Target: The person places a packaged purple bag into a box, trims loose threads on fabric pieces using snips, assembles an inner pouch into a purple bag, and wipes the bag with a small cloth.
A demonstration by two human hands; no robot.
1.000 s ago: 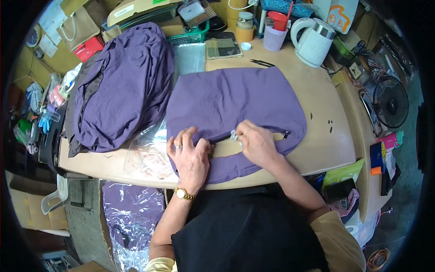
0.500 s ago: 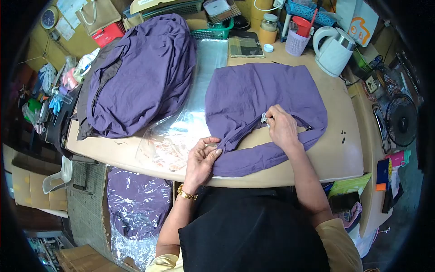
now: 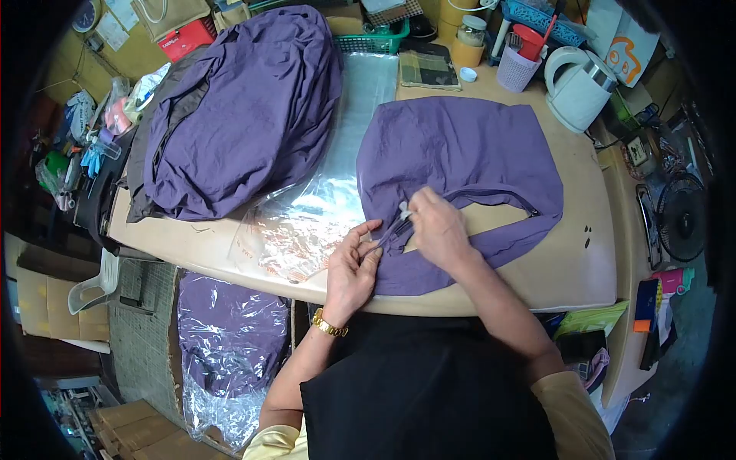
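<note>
A purple garment [image 3: 460, 142] lies folded on the tan table [image 3: 571, 268], with a dark zipper edge [image 3: 498, 190] curving round an opening. My left hand [image 3: 353, 268] pinches the fabric at the lower left end of that opening. Close beside it, my right hand [image 3: 437, 230] is closed on a small white piece [image 3: 404, 208] at the zipper edge. Left of the garment, a clear plastic bag [image 3: 345, 146] lies flat. A larger pile of purple garments [image 3: 245, 115] rests at the table's left.
A white kettle [image 3: 579, 88], a lilac cup [image 3: 517, 70] and a jar [image 3: 471, 32] stand at the back right. A green basket [image 3: 376, 40] is at the back. Below the table's front left edge lie purple garments in clear plastic [image 3: 230, 330]. A black fan [image 3: 682, 215] is far right.
My right hand has moved left along the zipper edge with the white piece, nearer my left hand. The opening's right part is now uncovered. The camera view has shifted slightly.
</note>
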